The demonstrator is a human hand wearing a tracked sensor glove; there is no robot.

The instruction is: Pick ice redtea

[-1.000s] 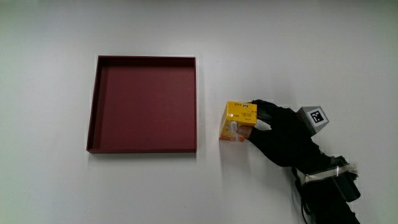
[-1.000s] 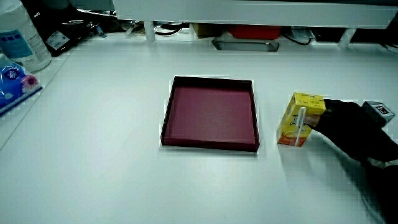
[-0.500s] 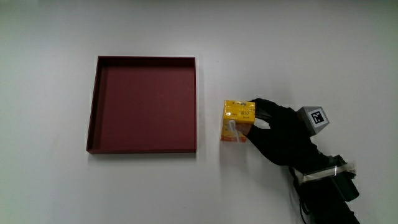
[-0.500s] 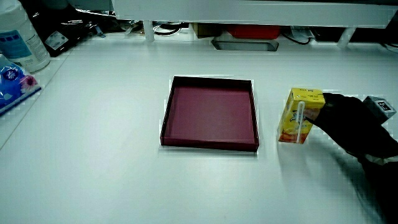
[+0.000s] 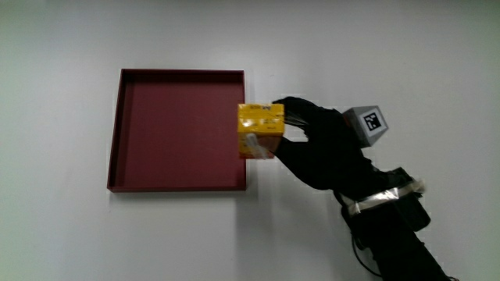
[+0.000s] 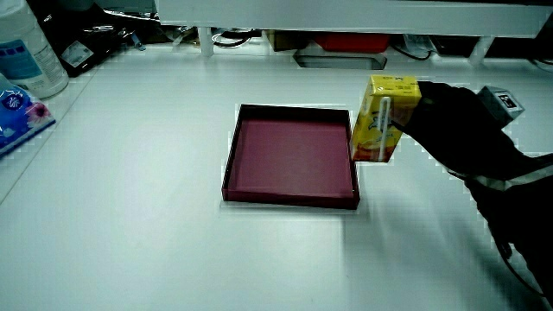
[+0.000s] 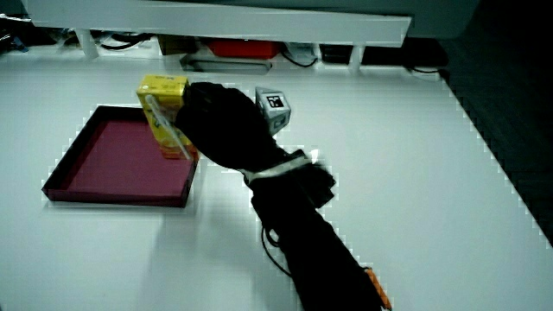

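— Looking down from the main view, the hand [image 5: 324,148] grips the yellow iced red tea carton [image 5: 260,130] by its side, over the rim of the dark red tray [image 5: 178,129].

— In both side views the carton [image 6: 381,118] [image 7: 167,116] seems airborne. Keep it upright; squeezing too hard may dent it.

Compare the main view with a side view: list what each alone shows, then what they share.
Only the main view shows the yellow drink carton's top face and the red square tray's whole floor from above. Only a side view shows the low white partition, a clear plastic bottle at the table's edge, and the carton lifted above the tray's rim. Both show the hand gripping the carton, the patterned cube and the white table.
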